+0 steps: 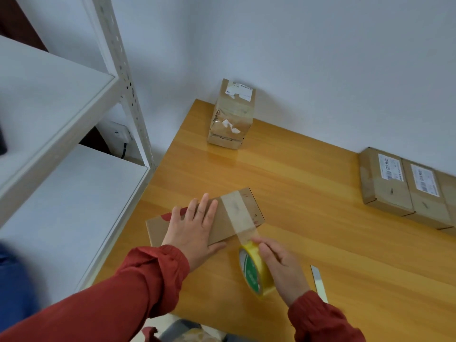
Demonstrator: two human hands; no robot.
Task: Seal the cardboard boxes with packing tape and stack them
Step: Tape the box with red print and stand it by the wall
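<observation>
The left hand lies over part of the top of the box, so a red mark there shows only in part. The right hand hides one side of the tape roll. Toward the far right of the surface, the row of boxes is cut by the picture's edge, and the print on their labels is too small to read. The blade meets the right sleeve; whether it runs on beneath cannot be told. A blue shape at the left is blurred, and a dark object on the shelf is cut off.
</observation>
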